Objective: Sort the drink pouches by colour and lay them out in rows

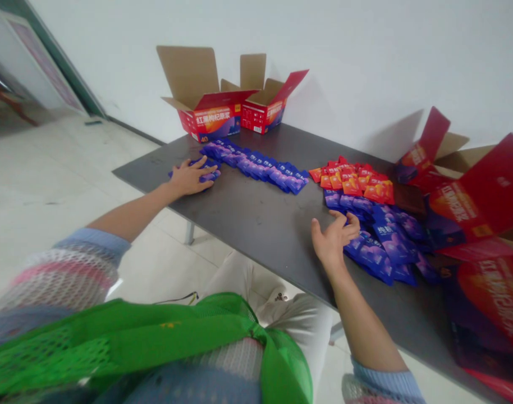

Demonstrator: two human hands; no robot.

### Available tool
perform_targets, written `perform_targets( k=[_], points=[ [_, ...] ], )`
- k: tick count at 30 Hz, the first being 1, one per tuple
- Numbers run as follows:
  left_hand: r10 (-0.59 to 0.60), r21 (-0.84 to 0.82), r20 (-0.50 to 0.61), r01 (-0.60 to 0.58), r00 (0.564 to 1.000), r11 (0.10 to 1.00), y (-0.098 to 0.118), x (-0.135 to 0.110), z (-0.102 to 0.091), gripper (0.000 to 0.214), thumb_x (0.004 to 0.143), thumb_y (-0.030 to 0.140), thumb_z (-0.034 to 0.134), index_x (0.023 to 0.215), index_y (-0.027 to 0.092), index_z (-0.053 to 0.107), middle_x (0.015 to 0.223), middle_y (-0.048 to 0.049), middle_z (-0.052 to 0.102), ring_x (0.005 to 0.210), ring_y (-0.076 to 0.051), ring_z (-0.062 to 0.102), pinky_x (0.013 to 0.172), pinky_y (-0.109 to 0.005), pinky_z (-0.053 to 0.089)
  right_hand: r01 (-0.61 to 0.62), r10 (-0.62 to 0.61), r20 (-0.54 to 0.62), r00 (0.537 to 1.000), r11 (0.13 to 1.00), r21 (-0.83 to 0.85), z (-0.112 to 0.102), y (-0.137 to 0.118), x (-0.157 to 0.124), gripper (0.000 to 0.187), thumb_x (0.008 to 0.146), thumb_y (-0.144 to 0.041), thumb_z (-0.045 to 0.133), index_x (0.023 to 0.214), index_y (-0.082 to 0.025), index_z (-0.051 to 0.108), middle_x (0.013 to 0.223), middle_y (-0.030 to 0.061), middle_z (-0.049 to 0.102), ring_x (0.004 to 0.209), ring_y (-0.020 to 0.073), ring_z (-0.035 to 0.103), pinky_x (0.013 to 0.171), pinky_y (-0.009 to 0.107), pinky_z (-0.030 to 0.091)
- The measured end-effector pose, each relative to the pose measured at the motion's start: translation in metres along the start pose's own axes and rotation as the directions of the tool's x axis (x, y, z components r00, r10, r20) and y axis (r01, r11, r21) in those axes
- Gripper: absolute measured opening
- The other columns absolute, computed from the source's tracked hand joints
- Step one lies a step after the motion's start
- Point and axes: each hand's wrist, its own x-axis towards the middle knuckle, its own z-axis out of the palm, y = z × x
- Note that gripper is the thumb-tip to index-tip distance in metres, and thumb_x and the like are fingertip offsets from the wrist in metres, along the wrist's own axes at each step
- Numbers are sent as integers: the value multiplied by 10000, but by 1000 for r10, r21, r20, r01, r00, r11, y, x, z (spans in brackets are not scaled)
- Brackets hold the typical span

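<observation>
My left hand (190, 177) lies flat, fingers spread, on a few blue-purple packets (209, 174) at the left end of a long row of blue packets (260, 165) on the dark table (256, 219). My right hand (334, 235) is held palm up with its fingers curled and apart, holding nothing, at the edge of a pile of blue packets (383, 241). Behind that pile lies a cluster of red-orange packets (353, 180).
Two open red cardboard boxes (223, 115) stand at the table's back edge against the white wall. More open red boxes (471, 196) crowd the right side. A green mesh bag (155, 342) rests on my lap. Pale floor lies to the left.
</observation>
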Motion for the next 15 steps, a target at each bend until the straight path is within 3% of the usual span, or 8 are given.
perform_targets(
  k=[4,8,11,13,15],
  points=[
    [9,6,-52,-9,999,1000,5,9,3,813,909,781,446,1623,395,396,1774,-40,124,1508,-534,235,1134,-711,248,30,-30,-3,1000,1000,-2,-2,0,-1,558,808,-479,591,1267,-175,498,1450,230,244,1386,446,244,1095,654,304],
    [67,-2,-67,-67,996,998,2,19,2,740,954,762,385,1611,424,408,1780,-2,69,1562,-486,186,1177,-703,213,-5,5,10,1000,1000,15,-3,1,0,588,799,-498,585,1285,-176,506,1475,224,228,1392,449,236,1103,658,303],
    [48,-91,-195,-67,980,994,-2,18,2,747,1008,716,333,1667,367,286,1782,-48,14,1597,-441,108,1202,-714,157,-60,60,22,998,998,19,-4,1,2,617,781,-510,585,1292,-171,514,1497,232,216,1397,465,224,1101,669,306],
    [-100,-207,-374,22,922,978,-5,16,6,797,1046,670,285,1695,217,191,1769,-144,-48,1608,-424,56,1226,-674,160,-89,88,21,996,996,18,-5,1,3,626,779,-516,580,1296,-170,517,1504,238,215,1391,473,229,1084,674,321],
    [-289,-352,-513,109,808,929,-9,15,14,842,1078,606,217,1660,4,128,1725,-274,-104,1604,-428,19,1253,-633,146,-91,91,16,996,996,18,-6,2,3,621,786,-520,570,1295,-168,522,1500,240,225,1386,472,239,1077,671,329]
  ],
)
